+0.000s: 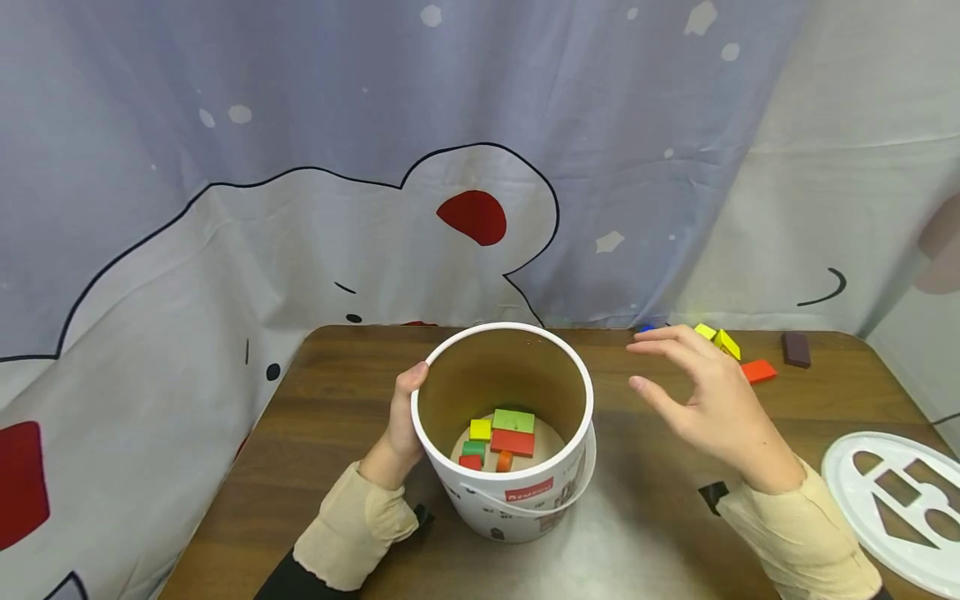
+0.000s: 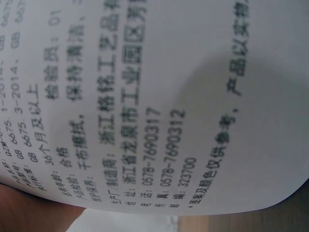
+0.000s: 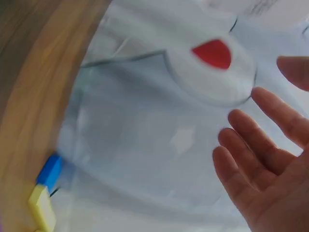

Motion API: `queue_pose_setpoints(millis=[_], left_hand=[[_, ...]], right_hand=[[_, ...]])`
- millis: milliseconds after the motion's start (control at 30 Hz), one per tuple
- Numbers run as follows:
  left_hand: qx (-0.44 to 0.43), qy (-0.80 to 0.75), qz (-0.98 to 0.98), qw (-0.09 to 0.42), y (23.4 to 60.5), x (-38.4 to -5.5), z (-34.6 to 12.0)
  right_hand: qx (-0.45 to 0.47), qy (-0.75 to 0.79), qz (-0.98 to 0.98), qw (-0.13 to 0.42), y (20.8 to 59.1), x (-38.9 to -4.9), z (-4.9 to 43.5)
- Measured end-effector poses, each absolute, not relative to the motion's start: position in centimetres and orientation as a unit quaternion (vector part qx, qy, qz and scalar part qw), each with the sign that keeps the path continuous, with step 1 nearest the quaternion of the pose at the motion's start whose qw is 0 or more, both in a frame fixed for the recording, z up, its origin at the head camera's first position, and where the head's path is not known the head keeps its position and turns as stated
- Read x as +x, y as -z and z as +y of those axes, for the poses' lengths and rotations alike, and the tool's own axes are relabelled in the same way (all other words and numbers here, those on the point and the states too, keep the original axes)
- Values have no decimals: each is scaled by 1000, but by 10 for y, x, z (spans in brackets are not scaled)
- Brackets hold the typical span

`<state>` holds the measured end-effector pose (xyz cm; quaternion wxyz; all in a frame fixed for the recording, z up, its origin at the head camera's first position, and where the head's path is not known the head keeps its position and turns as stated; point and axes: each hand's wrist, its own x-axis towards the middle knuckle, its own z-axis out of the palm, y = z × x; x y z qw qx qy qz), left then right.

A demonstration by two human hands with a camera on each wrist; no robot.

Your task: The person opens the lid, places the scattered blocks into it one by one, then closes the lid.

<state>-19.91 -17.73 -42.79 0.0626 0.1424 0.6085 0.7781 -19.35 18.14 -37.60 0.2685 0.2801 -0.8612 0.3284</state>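
A white bucket (image 1: 468,500) with printed sides stands upright on the table. My left hand (image 1: 397,435) grips it at the left, thumb at the rim and the fingers hidden behind its wall. Inside, on the bottom, lie a light green block (image 1: 513,421), a red block (image 1: 512,442), a yellow block (image 1: 480,430), an orange piece (image 1: 505,461) and other small blocks. Printed text on the bucket wall (image 2: 159,96) fills the left wrist view. My right hand (image 1: 708,400) is in the air right of the bucket, fingers spread and holding nothing.
Beyond my right hand lie a blue block (image 3: 49,170), yellow blocks (image 1: 727,344), a red block (image 1: 759,371) and a dark purple block (image 1: 796,349). A white lid (image 1: 846,483) with shaped holes is at the right. The bucket's handle (image 1: 591,467) hangs down. A patterned curtain (image 1: 375,250) closes off the back.
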Motion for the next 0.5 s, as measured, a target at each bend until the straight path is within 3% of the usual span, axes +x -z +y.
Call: queue_pose_setpoints(millis=[200,500], left_hand=[[142,-782,604,64,430,-201,-178],[155,-778,604,72,430,-201,-178]], right_hand=[[206,-246,-922,218,389,-207,219],[173,-166,-970,47,408,-218,261]])
